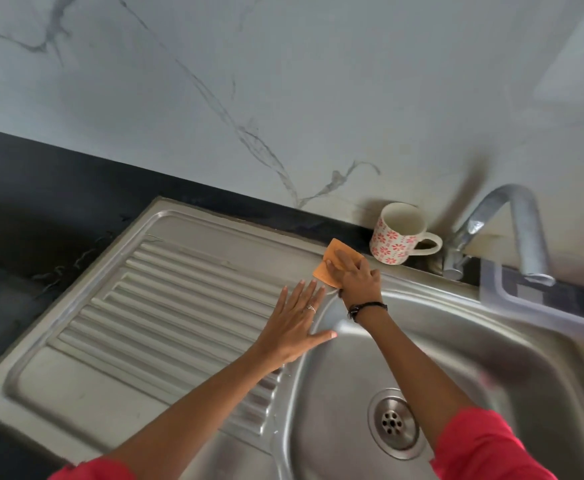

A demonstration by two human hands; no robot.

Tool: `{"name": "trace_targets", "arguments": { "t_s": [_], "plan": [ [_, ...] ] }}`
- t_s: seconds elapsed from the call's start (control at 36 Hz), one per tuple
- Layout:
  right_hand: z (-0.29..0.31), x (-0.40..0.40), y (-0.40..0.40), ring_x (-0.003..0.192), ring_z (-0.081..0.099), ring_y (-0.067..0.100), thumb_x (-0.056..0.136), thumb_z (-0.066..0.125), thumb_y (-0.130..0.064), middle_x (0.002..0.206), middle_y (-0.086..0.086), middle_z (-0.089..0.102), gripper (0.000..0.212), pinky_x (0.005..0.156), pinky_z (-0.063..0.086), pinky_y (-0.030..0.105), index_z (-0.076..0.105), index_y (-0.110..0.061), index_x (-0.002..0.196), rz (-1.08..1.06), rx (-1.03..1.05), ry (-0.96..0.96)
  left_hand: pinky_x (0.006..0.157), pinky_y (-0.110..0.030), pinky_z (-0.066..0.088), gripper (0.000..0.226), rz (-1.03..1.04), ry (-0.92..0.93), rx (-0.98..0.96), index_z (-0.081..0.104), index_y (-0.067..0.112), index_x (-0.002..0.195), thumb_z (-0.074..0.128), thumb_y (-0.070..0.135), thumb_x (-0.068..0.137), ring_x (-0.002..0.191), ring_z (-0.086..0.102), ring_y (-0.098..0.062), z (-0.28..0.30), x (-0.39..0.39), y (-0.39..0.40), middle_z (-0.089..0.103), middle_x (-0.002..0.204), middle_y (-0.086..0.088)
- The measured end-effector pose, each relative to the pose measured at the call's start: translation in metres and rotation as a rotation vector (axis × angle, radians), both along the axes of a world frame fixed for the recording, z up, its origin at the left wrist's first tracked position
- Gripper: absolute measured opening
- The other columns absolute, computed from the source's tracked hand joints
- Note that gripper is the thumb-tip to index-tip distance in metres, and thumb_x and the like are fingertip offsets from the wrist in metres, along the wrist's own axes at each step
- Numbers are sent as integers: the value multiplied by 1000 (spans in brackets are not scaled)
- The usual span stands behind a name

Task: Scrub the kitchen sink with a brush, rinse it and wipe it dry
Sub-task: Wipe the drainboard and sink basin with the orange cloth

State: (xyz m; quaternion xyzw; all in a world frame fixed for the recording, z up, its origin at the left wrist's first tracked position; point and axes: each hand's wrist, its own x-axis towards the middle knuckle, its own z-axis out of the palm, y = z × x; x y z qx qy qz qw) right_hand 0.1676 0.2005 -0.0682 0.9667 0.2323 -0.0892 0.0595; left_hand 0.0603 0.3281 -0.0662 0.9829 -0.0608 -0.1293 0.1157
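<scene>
A stainless steel sink (pixel 512 341) with a round basin and a drain (pixel 392 423) fills the lower right; its ribbed draining board (pixel 152 306) stretches to the left. My right hand (pixel 356 277) presses an orange cloth (pixel 332 261) flat on the sink's far rim, between the board and the basin. The fingers lie straight on the cloth. My left hand (pixel 297 327) rests flat with spread fingers on the right end of the draining board, at the basin's edge. No brush is visible.
A white mug with red flowers (pixel 396 233) stands on the black counter behind the rim, close to the cloth. The metal tap (pixel 512 223) arches over the basin's back right. A clear plastic container (pixel 540 306) lies on the counter at right. The marble wall rises behind.
</scene>
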Motion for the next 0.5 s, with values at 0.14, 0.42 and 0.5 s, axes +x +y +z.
{"name": "trace_targets", "arguments": {
  "t_s": [0.14, 0.42, 0.5],
  "plan": [
    [1, -6, -37, 127, 32, 32, 97, 36, -5, 158, -8, -5, 64, 96, 40, 40, 13, -36, 148, -21, -15, -4, 113, -36, -16, 83, -12, -23, 22, -8, 19, 149, 32, 62, 91, 143, -18, -19, 0, -2, -28, -13, 157, -3],
    [6, -16, -86, 130, 29, 35, 96, 37, -2, 158, -7, -6, 65, 98, 41, 43, 20, -39, 146, -86, 12, 44, 115, -39, -10, 84, -54, -57, 43, -1, 17, 150, 40, 58, 90, 145, -13, -20, 11, 2, -75, -10, 158, -3],
    [8, -17, -98, 128, 30, 35, 95, 38, -1, 158, -6, -2, 65, 97, 41, 43, 24, -41, 144, -116, 29, 60, 114, -37, -13, 84, -69, -56, 39, -3, 18, 150, 40, 59, 90, 145, -13, -20, 10, 5, -81, -7, 158, -4]
  ]
}}
